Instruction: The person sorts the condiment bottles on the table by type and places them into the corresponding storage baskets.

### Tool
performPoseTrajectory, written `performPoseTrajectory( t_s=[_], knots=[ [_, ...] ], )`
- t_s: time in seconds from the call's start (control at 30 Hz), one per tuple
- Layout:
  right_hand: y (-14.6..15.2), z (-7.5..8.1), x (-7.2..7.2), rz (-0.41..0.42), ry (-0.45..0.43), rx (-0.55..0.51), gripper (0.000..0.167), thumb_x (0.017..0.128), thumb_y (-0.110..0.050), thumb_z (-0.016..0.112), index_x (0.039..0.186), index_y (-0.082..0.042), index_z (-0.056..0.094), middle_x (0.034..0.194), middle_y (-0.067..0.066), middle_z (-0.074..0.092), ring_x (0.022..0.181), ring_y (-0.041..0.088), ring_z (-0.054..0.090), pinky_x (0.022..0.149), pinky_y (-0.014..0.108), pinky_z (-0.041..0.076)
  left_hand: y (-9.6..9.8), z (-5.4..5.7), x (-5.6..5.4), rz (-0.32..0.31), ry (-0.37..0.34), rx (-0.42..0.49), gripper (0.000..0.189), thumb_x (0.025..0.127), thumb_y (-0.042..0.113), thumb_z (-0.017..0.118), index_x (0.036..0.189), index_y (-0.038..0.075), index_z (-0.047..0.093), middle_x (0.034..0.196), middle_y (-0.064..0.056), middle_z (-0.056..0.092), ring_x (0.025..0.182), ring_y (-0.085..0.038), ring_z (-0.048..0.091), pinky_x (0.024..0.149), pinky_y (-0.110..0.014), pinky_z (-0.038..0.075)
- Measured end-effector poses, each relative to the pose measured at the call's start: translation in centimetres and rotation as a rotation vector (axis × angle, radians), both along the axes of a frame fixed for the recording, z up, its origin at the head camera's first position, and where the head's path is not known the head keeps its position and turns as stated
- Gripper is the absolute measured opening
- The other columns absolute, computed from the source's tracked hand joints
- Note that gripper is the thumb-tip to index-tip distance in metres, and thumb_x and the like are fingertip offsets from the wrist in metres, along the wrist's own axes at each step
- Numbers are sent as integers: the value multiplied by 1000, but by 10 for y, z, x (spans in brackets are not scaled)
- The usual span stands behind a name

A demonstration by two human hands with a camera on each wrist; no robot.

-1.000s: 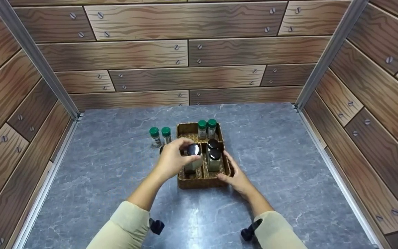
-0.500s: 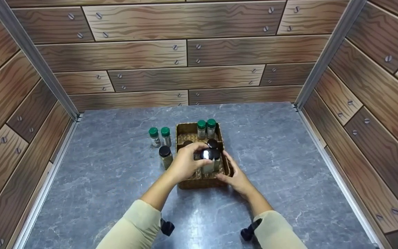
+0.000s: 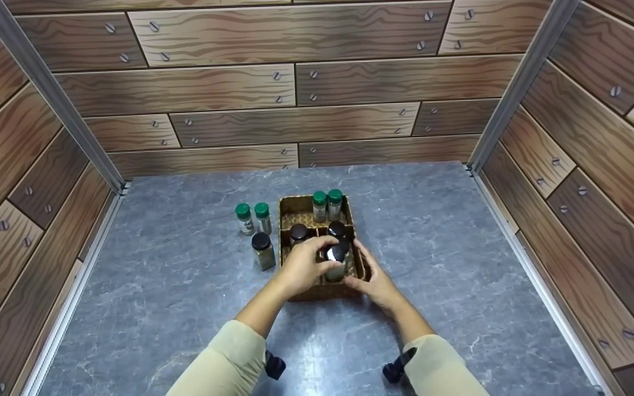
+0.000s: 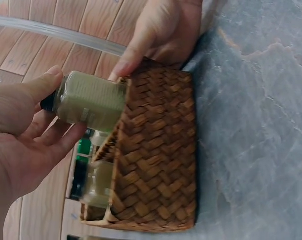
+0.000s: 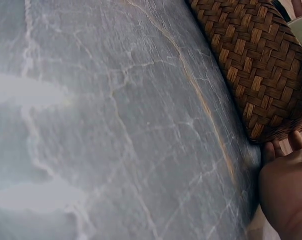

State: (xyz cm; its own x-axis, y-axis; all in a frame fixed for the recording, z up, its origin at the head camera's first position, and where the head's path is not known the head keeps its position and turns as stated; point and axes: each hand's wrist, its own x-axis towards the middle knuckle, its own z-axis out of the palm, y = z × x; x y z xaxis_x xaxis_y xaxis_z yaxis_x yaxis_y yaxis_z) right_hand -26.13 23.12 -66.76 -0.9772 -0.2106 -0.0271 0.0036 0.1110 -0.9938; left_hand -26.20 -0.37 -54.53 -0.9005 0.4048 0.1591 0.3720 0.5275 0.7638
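Observation:
My left hand [image 3: 301, 269] pinches a black-capped spice jar [image 4: 93, 97] by its cap. In the left wrist view the jar holds a pale green powder and its base reaches past the rim of the woven basket [image 4: 155, 145]. From the head view it sits over the front right compartment, in front of black-capped jars [image 3: 337, 228] standing there. My right hand [image 3: 380, 289] holds the basket's front right corner, thumb at the rim and fingers along the outer side wall. Another black-capped jar [image 3: 299, 232] stands in the front left compartment, partly hidden by my left hand.
Two green-capped jars [image 3: 320, 206] stand at the right of the basket's back compartment. Left of the basket, on the grey marbled table [image 3: 185, 264], are two more green-capped bottles [image 3: 262, 217] and a black-capped jar [image 3: 263, 253]. Wood-patterned walls [image 3: 350, 82] enclose the table.
My left hand has carried the jar rightward from over the front left compartment to the front right one, then slightly toward me. My right hand has stayed on the basket corner.

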Motion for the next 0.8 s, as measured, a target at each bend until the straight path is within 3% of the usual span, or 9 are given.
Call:
performPoseTrajectory(
  t_s=[0.17,0.4,0.8],
  knots=[
    [0,-1,-1,0,11,-7,105,89,-20,89,173,-33,28,179,19,27,155,45,43,131,63,32,3,-11,-2,15,0,-3,50,94,26,84,139,10,70,143,-15,69,137,-33,65,120,-50,51],
    [1,-1,-1,25,38,-28,105,90,-20,89,174,-29,26,181,15,23,165,39,27,136,60,19,9,-19,-2,28,-1,-26,51,92,27,86,138,12,72,133,-14,68,122,-29,67,110,-48,56],
    [2,-1,0,21,25,-15,106,89,-19,90,173,-30,27,181,16,24,162,40,34,134,58,26,17,-30,-1,29,2,-64,51,92,26,87,137,10,72,112,-7,60,100,-15,57,99,-39,56]
  ],
)
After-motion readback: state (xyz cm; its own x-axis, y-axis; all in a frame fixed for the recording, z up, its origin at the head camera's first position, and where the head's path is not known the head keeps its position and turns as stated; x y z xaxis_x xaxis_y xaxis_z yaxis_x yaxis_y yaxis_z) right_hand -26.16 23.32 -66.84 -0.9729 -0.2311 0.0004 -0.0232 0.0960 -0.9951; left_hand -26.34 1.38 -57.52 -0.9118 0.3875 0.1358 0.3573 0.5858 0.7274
